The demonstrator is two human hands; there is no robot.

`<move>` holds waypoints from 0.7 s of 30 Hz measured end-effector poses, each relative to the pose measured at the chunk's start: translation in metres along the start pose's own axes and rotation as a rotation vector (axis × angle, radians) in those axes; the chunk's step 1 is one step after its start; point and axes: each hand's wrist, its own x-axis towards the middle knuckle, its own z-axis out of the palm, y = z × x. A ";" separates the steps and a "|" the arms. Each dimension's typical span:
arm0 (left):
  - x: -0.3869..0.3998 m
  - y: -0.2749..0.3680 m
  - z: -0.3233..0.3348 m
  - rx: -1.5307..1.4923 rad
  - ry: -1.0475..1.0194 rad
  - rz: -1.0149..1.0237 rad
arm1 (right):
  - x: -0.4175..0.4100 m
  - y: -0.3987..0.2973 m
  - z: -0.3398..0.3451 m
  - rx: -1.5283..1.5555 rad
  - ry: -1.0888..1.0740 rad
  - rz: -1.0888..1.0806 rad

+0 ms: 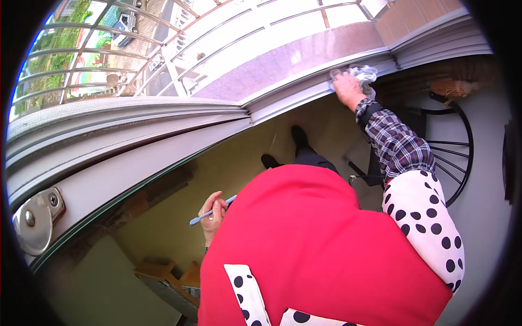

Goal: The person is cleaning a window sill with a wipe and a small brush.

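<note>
My right hand (349, 90) is pressed to the window's sliding track (293, 98) near its right end. In its grip is a crumpled whitish cloth or plastic wipe (363, 75); which material it is I cannot tell. Down beside the red apron (301, 228), my left hand (213, 214) grips a thin blue-handled tool (204, 218). The apron hides that tool's other end. A white sliding sash frame (134, 150) borders the track on the left, with a metal latch (38, 220) at its near end.
Metal security bars (114, 55) stand outside, beyond a stone sill (293, 61). On the right is a black wheel-like frame (469, 150) with spokes. A wooden piece of furniture (171, 277) sits at lower left. My shoes (299, 136) are on the floor below the track.
</note>
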 end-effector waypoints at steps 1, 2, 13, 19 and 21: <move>-0.004 0.003 0.001 0.001 0.001 -0.002 | 0.000 -0.012 -0.007 0.031 0.021 -0.059; -0.007 0.006 0.003 0.034 0.019 0.000 | 0.001 -0.025 -0.015 0.054 -0.004 -0.110; -0.025 0.003 0.056 -0.033 0.019 -0.035 | 0.011 -0.131 -0.020 0.431 -0.052 -0.481; -0.037 -0.007 0.064 0.016 0.050 0.006 | -0.004 -0.128 -0.015 0.601 0.013 -0.526; -0.050 -0.004 0.101 0.055 0.070 -0.042 | -0.011 -0.112 0.006 0.598 0.006 -0.498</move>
